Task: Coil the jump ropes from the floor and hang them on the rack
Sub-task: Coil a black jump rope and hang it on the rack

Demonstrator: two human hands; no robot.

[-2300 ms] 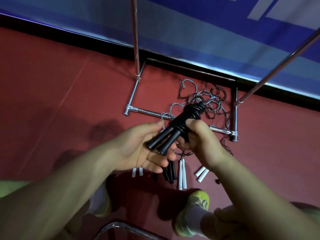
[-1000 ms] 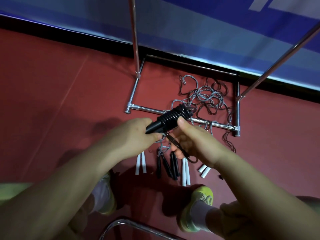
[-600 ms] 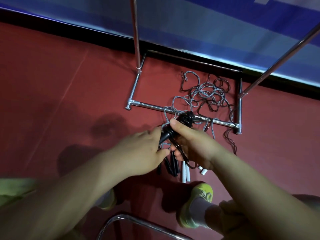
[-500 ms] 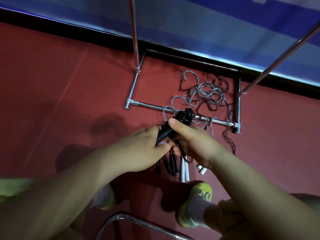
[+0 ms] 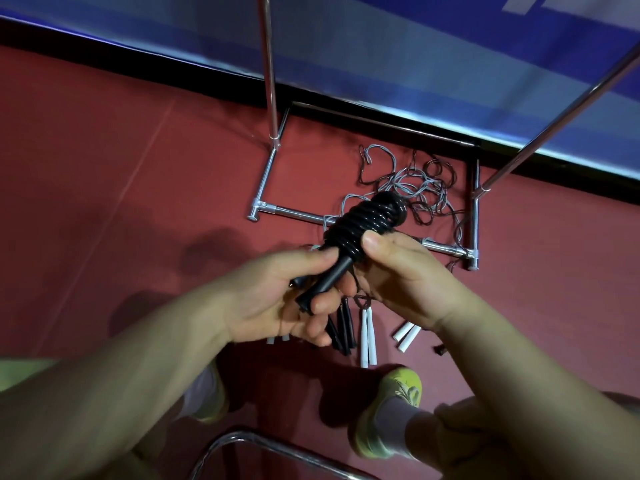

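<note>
Got the black rope (image 5: 367, 226) coiled into a tight bundle around its own handles, and I'm holding it up in front of me over the rack base (image 5: 446, 247). My left hand (image 5: 277, 299) is curled round the bare handle ends sticking out the bottom of the coil, thumb on top, fingers underneath. My right hand (image 5: 405, 275) pinches the lower end of the wrapped part, thumb pressed against the coils. The bundle tilts up and away from me, its fat end pointing toward the wall.

Down on the red floor (image 5: 104, 202) there's a messy tangle (image 5: 415, 188) of grey and dark cords lying inside the rack's chrome frame, some of it draped over the front bar. Their handles poke out toward me: a pair of white ones (image 5: 367, 337) straight below my hands, another white pair (image 5: 407, 336) off to the right, some black ones (image 5: 343, 327) just left of those, and two little white tips under my left hand. Two chrome uprights (image 5: 268, 64) rise from the base. My yellow shoe (image 5: 398, 407) is just short of the handles, and a curved chrome tube (image 5: 242, 441) sits at the bottom edge.
</note>
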